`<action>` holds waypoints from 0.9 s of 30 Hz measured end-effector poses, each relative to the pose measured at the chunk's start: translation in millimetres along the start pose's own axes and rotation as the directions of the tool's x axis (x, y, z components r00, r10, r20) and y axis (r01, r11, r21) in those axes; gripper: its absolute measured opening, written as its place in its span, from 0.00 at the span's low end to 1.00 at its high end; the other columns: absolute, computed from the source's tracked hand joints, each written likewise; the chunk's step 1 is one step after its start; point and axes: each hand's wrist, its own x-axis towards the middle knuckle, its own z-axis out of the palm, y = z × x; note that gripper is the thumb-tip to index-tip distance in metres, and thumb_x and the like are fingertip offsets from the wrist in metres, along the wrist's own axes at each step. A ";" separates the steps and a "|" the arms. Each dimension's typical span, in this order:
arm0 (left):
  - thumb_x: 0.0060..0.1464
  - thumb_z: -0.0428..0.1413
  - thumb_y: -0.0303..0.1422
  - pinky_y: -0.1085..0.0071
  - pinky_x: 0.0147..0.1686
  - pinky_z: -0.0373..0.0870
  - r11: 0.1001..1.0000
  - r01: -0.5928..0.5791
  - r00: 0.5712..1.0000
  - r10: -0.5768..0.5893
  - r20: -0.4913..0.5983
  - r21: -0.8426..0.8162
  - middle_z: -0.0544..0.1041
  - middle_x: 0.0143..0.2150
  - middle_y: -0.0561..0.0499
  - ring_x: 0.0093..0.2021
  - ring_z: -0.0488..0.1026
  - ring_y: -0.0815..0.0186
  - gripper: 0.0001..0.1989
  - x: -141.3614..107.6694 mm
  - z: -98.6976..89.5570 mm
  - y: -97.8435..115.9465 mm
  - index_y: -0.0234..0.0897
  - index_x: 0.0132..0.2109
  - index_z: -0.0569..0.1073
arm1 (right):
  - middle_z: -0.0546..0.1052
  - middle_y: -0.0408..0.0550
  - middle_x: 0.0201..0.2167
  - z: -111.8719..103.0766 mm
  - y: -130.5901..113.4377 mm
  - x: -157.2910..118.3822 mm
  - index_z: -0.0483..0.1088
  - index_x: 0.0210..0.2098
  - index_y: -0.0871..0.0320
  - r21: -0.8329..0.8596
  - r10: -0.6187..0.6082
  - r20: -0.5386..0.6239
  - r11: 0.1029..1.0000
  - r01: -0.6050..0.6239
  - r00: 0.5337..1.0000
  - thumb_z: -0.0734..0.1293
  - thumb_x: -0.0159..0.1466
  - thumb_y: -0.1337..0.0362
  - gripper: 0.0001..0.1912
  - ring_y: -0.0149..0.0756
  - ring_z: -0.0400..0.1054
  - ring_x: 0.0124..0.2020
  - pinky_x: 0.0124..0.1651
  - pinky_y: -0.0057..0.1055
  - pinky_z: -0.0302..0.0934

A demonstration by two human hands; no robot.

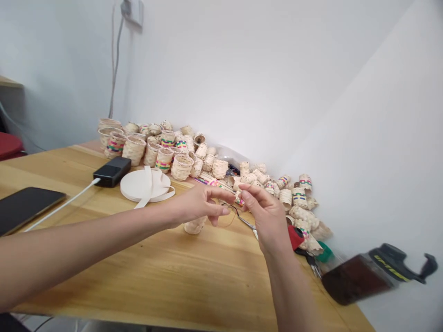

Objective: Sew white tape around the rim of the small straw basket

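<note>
My left hand (206,203) is held over the table with its thumb and index finger stretched apart, the index reaching towards the other hand. My right hand (268,212) is closed in a pinch; what lies between its fingertips is too small to make out. A thin curved strand (228,225) hangs below the hands; which hand it comes from, I cannot tell. Under my left hand a small woven basket (195,226) stands on the wooden table (194,276), partly covered. Scissors (247,222) lie behind the hands, partly hidden by my right hand.
Many woven baskets (182,167) are heaped along the wall. A roll of white ribbon (133,185), a black power bank (112,171) with a white cable (65,203) and a phone (29,207) lie left. A dark bottle (363,276) is at the right edge.
</note>
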 end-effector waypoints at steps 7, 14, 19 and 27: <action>0.46 0.63 0.34 0.76 0.24 0.69 0.994 -0.039 0.995 0.048 0.092 -0.100 0.76 0.44 0.46 0.21 0.69 0.76 0.16 3.7 11.9 16.7 0.32 0.42 0.75 | 0.75 0.40 0.26 3.3 -7.9 9.5 0.77 0.37 0.55 0.022 -0.046 0.022 0.999 0.045 0.999 0.69 0.58 0.58 0.10 0.28 0.64 0.24 0.28 0.26 0.61; 0.48 0.63 0.37 0.76 0.26 0.68 0.991 -0.011 1.000 0.012 0.007 -0.130 0.76 0.27 0.51 0.21 0.71 0.72 0.13 7.0 13.3 28.7 0.30 0.33 0.74 | 0.76 0.41 0.27 -1.2 -12.5 9.5 0.76 0.40 0.56 0.096 -0.032 0.013 0.995 0.030 0.999 0.71 0.56 0.57 0.14 0.28 0.64 0.24 0.26 0.25 0.61; 0.52 0.61 0.40 0.75 0.26 0.68 0.998 -0.032 0.999 0.032 0.004 -0.063 0.76 0.27 0.50 0.22 0.73 0.71 0.15 7.8 10.6 29.2 0.30 0.28 0.74 | 0.76 0.43 0.26 -3.2 -10.7 7.7 0.76 0.35 0.58 0.171 0.006 -0.003 0.985 -0.005 1.000 0.73 0.53 0.56 0.14 0.28 0.65 0.23 0.24 0.24 0.61; 0.51 0.59 0.39 0.77 0.25 0.66 0.999 -0.039 0.999 0.039 -0.010 -0.034 0.76 0.26 0.52 0.21 0.74 0.70 0.13 4.6 8.3 26.7 0.30 0.34 0.73 | 0.77 0.46 0.30 -4.3 -6.0 2.2 0.75 0.34 0.58 0.250 0.044 0.028 0.967 -0.049 0.999 0.71 0.57 0.55 0.12 0.35 0.71 0.35 0.24 0.22 0.62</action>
